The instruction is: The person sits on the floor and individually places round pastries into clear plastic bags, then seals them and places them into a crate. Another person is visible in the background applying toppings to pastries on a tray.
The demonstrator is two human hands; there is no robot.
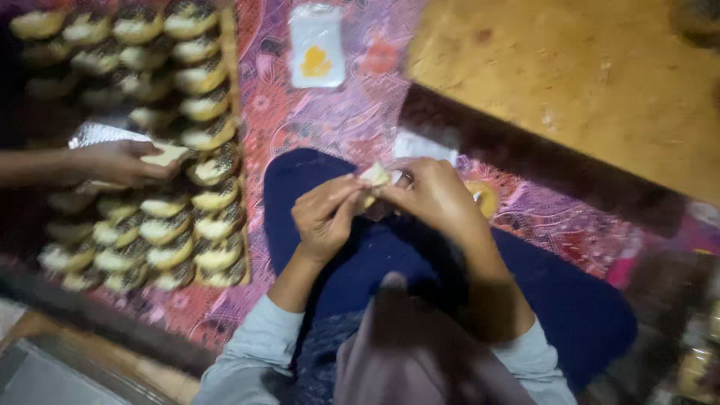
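My left hand (324,216) and my right hand (435,196) meet over my lap, both pinching one small pale pastry piece (375,177) between the fingertips. Blue trousers (352,255) lie under my hands. To the left sits a tray (231,52) packed with rows of pale pastries with dark tops (196,75). Another person's hand (120,162) reaches in from the left over that tray and holds a pale piece (166,154).
A pink patterned cloth (315,120) covers the floor. A small white packet with a yellow mark (317,45) lies on it at the top. A low wooden table (585,82) fills the upper right. Blurred items stand at the far right edge.
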